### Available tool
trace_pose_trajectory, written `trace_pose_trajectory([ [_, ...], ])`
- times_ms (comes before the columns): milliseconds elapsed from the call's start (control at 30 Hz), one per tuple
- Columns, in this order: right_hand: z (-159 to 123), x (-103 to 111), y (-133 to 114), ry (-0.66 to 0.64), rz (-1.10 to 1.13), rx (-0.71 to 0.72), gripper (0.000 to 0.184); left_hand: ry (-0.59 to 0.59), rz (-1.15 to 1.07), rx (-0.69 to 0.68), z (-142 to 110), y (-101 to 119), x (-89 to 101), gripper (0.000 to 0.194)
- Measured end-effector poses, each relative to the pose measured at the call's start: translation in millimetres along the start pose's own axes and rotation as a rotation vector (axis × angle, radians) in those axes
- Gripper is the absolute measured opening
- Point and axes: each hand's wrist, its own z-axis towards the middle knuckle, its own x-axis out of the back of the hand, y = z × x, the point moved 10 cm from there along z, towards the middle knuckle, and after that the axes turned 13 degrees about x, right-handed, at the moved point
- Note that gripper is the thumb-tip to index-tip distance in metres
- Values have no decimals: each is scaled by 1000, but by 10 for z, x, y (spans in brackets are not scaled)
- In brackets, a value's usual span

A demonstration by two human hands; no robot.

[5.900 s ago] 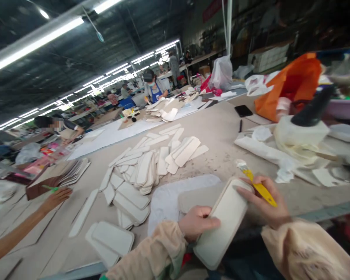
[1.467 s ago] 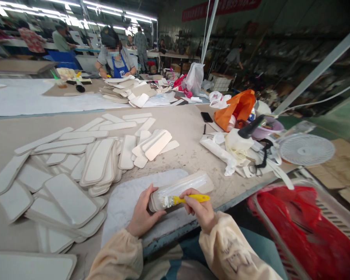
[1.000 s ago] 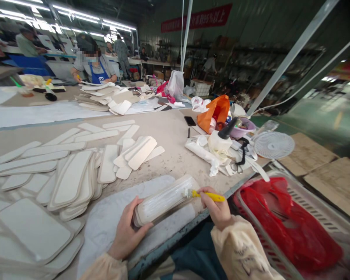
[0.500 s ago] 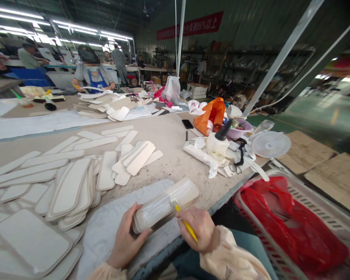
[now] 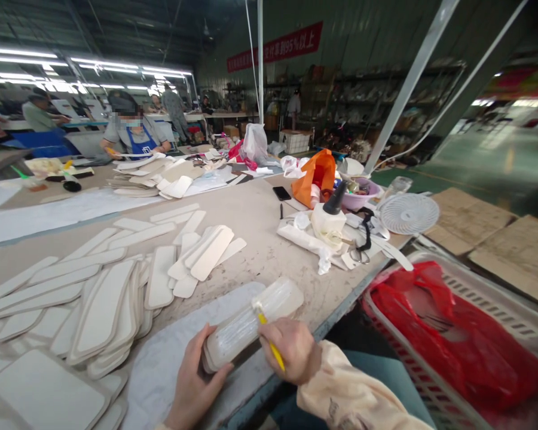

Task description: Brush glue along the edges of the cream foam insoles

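With my right grip (image 5: 293,349) closed round the brush (image 5: 277,356), I'm apparently coating the stack (image 5: 235,333) (left grip (image 5: 195,379) clasping its end); the next stroke needs steady bracing.

Yellow-handled brush (image 5: 269,339), bristles on the top panel, stacked oblong panels (image 5: 254,323), rounded ends, wet glossy top, lying slantwise on white sheet (image 5: 161,352)

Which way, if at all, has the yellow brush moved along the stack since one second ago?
Yes: the yellow brush, in the right hand, has moved left along the stack, from near its right end to about its middle.
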Motion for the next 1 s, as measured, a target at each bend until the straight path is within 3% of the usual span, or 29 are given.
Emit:
trace_pose_trajectory([
  [67,20,42,-130,34,130,31,19,-6,-5,8,-3,-17,-7,76],
  [133,14,154,-100,94,165,15,19,-10,-7,11,-8,-24,-8,76],
  [267,-107,364,316,156,-57,-150,18,-9,-8,18,-14,-7,12,74],
  [333,-180,372,492,127,-170,-230,17,-9,-6,28,-13,3,22,73],
  [400,-205,316,508,92,-191,-235,17,-9,-8,37,-12,6,29,71],
  [533,-100,157,137,51,167,-57,17,-13,-37,60,-28,-25,41,71],
  [633,-40,329,95,194,475,-58,18,-65,-154,112,-58,-108,27,76],
  [700,-53,541,353,357,546,-160,18,-111,-288,142,-70,-161,35,76],
  [833,-172,801,1149,611,576,-443,16,-121,-435,236,32,-273,214,61],
  [933,-334,799,1622,775,622,-608,23,-119,-350,379,256,-386,403,49],
  [1000,-468,712,1803,873,682,-685,25,-113,-303,447,465,-421,534,49],
])
